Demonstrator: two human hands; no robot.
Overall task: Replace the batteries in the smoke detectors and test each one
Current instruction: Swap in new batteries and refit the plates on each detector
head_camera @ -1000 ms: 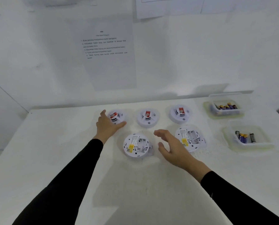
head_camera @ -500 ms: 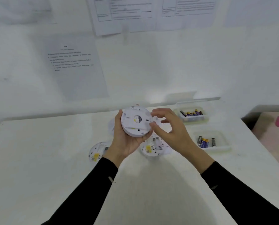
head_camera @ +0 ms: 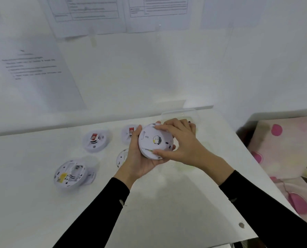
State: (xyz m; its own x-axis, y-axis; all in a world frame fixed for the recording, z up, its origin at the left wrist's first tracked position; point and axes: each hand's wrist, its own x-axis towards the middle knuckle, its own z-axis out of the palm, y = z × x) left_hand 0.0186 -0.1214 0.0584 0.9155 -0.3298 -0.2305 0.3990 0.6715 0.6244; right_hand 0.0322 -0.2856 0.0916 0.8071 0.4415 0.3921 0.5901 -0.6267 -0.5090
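I hold a round white smoke detector (head_camera: 153, 140) above the table, its back facing me. My left hand (head_camera: 138, 158) cups it from below and the left. My right hand (head_camera: 181, 142) grips its rim, fingers over the top edge and thumb on the lower edge. Two detectors with red labels lie face up at the back, one (head_camera: 95, 140) in full view and one (head_camera: 129, 132) partly behind my left hand. An opened detector (head_camera: 69, 174) with a yellow sticker lies at the front left. Another detector (head_camera: 121, 157) peeks out under my left wrist.
The white table (head_camera: 167, 203) stands against a white wall with taped paper sheets (head_camera: 36, 74). A clear plastic tray (head_camera: 183, 113) shows behind my right hand. A pink spotted fabric (head_camera: 283, 149) lies off the table's right edge.
My right hand has closed onto the held detector's rim, where before its fingers only touched the edge. The detector has turned slightly. The camera has swung further right.
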